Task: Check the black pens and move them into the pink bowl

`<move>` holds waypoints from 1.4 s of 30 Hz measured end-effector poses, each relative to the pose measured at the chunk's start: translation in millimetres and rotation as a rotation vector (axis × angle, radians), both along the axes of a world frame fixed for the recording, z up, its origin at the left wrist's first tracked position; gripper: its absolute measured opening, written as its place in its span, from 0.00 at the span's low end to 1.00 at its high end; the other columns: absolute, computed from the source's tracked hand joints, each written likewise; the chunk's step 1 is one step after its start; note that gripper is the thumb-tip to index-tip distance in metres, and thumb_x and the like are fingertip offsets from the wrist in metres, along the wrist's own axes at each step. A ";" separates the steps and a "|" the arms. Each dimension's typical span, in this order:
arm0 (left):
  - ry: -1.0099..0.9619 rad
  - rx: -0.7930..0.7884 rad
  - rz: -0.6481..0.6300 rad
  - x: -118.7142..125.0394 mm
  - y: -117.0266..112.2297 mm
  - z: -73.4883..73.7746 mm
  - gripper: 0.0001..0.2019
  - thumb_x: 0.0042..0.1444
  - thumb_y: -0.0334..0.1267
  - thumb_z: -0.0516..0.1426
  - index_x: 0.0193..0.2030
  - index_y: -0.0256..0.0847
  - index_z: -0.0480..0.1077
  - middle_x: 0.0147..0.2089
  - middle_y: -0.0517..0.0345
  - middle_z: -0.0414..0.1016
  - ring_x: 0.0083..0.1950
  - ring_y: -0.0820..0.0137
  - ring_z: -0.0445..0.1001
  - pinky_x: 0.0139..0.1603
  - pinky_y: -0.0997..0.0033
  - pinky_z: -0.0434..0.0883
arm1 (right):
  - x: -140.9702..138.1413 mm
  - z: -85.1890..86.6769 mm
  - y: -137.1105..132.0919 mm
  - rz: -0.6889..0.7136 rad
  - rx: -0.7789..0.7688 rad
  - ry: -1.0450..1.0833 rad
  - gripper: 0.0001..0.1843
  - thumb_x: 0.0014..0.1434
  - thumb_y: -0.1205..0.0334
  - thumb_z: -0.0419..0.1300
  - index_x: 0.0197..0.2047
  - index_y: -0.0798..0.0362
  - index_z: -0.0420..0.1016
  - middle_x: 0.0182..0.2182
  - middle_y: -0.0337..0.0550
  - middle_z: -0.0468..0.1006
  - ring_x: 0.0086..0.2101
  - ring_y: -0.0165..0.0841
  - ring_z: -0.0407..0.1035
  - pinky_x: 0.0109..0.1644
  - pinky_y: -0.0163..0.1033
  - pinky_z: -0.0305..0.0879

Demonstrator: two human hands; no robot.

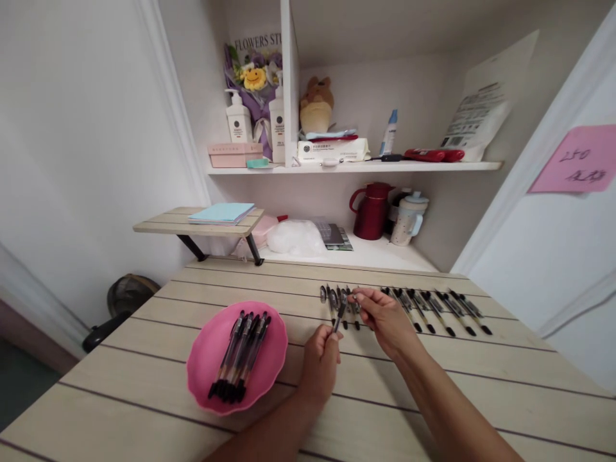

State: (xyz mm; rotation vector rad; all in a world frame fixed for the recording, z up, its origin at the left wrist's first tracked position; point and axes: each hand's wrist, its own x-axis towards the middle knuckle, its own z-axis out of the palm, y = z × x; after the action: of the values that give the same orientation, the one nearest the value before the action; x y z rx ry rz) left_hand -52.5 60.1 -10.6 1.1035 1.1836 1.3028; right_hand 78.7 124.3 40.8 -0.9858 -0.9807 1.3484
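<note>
My left hand [321, 359] is closed round the lower end of a black pen [339, 316] held just above the table. My right hand [382, 316] pinches the same pen's upper end with fingertips near its clip. Behind the hands, a row of several black pens [433, 309] lies across the wooden table [433, 378], some to the left of my fingers and more to the right. A pink plate [206, 359] to the left of my left hand holds several more black pens [240, 353] side by side.
A small wooden riser [202, 224] with a blue notebook [221, 212] stands at the table's back left. Behind are shelves with a red jug [371, 210], a cup, bottles, a soft toy and boxes. A pink note [577, 160] sticks to the right wall.
</note>
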 end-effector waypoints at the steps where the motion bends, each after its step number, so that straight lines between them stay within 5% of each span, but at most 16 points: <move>1: 0.018 0.003 -0.010 0.4 -1.3 1.7 0.11 0.53 0.43 0.49 0.31 0.38 0.65 0.17 0.67 0.55 0.18 0.79 0.50 0.21 0.78 0.49 | 0.7 0.9 -0.4 0.012 0.005 0.019 0.17 0.39 0.55 0.67 0.33 0.54 0.74 0.28 0.41 0.77 0.16 0.20 0.54 0.17 0.29 0.44; 21: 0.095 0.073 -0.048 2.0 -7.4 9.0 0.11 0.53 0.42 0.49 0.29 0.38 0.66 0.18 0.65 0.56 0.22 0.76 0.55 0.24 0.77 0.53 | 13.5 13.5 -2.3 0.177 0.028 -0.240 0.17 0.39 0.52 0.66 0.28 0.55 0.71 0.16 0.32 0.65 0.15 0.21 0.53 0.17 0.29 0.43; 36: 0.014 0.086 -0.048 1.5 -5.4 -0.2 0.13 0.55 0.45 0.49 0.34 0.37 0.66 0.18 0.66 0.57 0.20 0.78 0.52 0.22 0.78 0.51 | -13.1 4.3 -11.9 0.055 -0.045 0.003 0.19 0.37 0.50 0.68 0.24 0.54 0.67 0.13 0.29 0.59 0.15 0.21 0.50 0.18 0.29 0.42; 42: -0.007 0.095 -0.066 1.8 -7.1 2.8 0.13 0.55 0.45 0.49 0.34 0.37 0.66 0.18 0.65 0.57 0.20 0.78 0.52 0.22 0.78 0.51 | -7.3 11.9 -12.8 0.177 0.005 0.026 0.20 0.42 0.48 0.64 0.34 0.55 0.73 0.28 0.41 0.73 0.17 0.21 0.54 0.18 0.30 0.43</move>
State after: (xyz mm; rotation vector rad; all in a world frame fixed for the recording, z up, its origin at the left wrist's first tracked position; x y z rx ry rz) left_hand -50.7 53.0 -7.8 1.1958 1.0806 1.3220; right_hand 71.4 111.4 52.8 -0.8917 -1.0714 1.5005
